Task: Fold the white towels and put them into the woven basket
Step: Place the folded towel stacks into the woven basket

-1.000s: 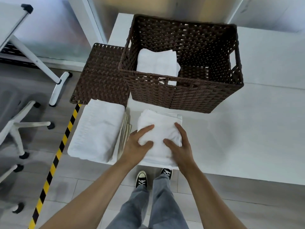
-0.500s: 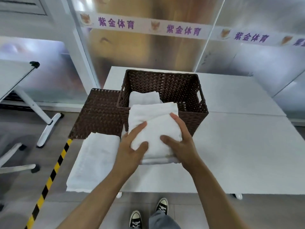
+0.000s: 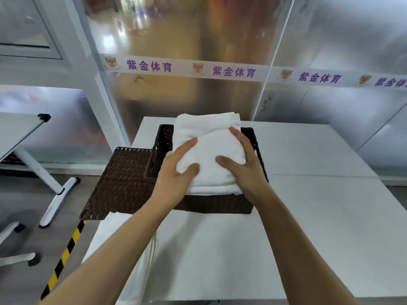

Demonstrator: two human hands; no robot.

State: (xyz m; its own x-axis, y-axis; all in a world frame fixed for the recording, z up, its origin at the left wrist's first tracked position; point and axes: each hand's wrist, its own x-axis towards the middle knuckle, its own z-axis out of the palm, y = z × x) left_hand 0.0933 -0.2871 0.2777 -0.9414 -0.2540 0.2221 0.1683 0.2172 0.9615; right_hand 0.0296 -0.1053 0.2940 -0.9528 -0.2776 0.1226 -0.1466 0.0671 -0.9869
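Both hands hold a folded white towel over the open top of the woven basket, which stands on the white counter. The left hand grips the towel's left side, with the thumb pressed on top and the fingers spread along and under the edge. The right hand grips the right side the same way, with the thumb lying on the top face and the fingers curled round the far edge. The towel covers most of the basket's opening, and its far end rises above the basket's back rim; whether it touches the rim or anything inside the basket cannot be told, since the towel hides the inside.

Just to the left of the basket, touching its left wall, lies a flat brown woven lid, which juts past the counter's left edge. In front of the lid, at the near left corner of the counter, another white towel lies spread out, partly hidden by the left forearm.

Behind the basket stands a frosted glass wall with a pale strip of purple lettering across it. On the floor to the left of the basket runs a line of yellow and black tape, and further left stands a white folding table.
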